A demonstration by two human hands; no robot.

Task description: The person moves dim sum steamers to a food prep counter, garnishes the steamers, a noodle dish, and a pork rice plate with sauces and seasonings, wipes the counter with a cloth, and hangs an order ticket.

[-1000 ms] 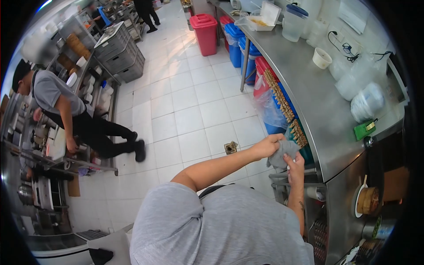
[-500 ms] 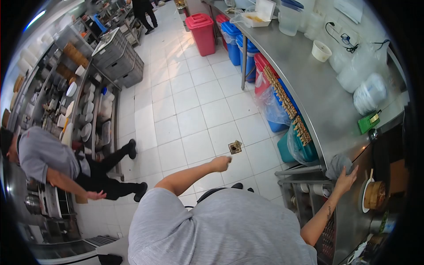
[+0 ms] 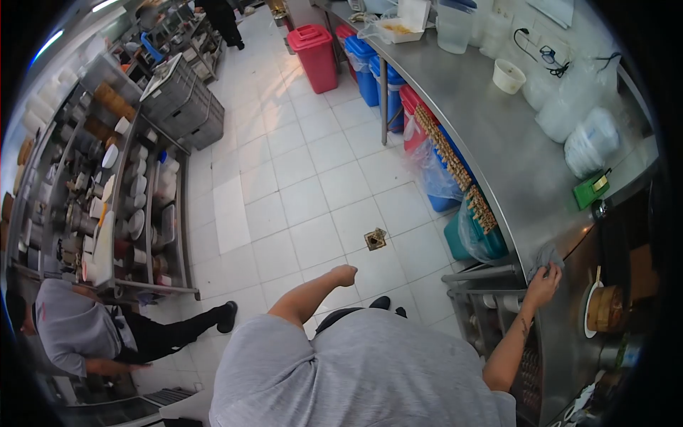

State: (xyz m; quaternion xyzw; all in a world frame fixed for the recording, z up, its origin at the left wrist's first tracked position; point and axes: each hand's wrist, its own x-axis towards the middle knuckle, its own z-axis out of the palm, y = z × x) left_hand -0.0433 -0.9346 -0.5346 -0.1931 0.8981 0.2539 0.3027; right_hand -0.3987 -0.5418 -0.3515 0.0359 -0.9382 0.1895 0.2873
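Observation:
My right hand (image 3: 543,283) presses on a crumpled grey cloth (image 3: 545,260) at the near corner of the steel counter (image 3: 491,135), its fingers bent over the cloth. Out over the tiled floor, my left hand (image 3: 344,275) is held closed in a loose fist, touching nothing. Just right of my right hand, a bamboo steamer (image 3: 605,309) sits on a white plate (image 3: 590,326). Beyond the cloth, a green object (image 3: 592,189) lies on the counter beside bagged plastic containers (image 3: 592,142).
A co-worker (image 3: 78,331) stands at lower left by loaded shelves (image 3: 135,206). Grey crates (image 3: 186,107) are stacked farther back. Red (image 3: 313,60), blue and teal bins (image 3: 462,238) line the counter's underside. A drain (image 3: 375,239) is in the floor. Another person (image 3: 222,21) stands far off.
My right hand has moved slightly down and left onto the cloth, which now lies flatter. My left hand has shifted slightly left and down. The co-worker has moved lower in the view.

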